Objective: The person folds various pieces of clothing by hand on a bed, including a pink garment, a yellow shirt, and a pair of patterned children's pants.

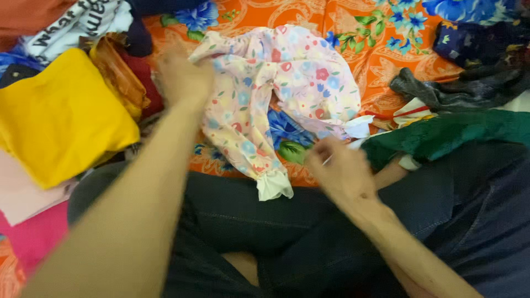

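Pink floral-print cotton child's garment [287,88] lies spread on the orange flowered bedsheet [359,49], just ahead of the person's knees. The left hand [182,77] grips its upper edge, fingers closed on the cloth. The right hand [339,165] pinches its white-cuffed sleeve end [358,127], beside a dark green cloth [458,135].

Counted: two hands [182,74], one floral garment [287,83], one yellow cloth [61,116], perhaps two dark garments [441,91].
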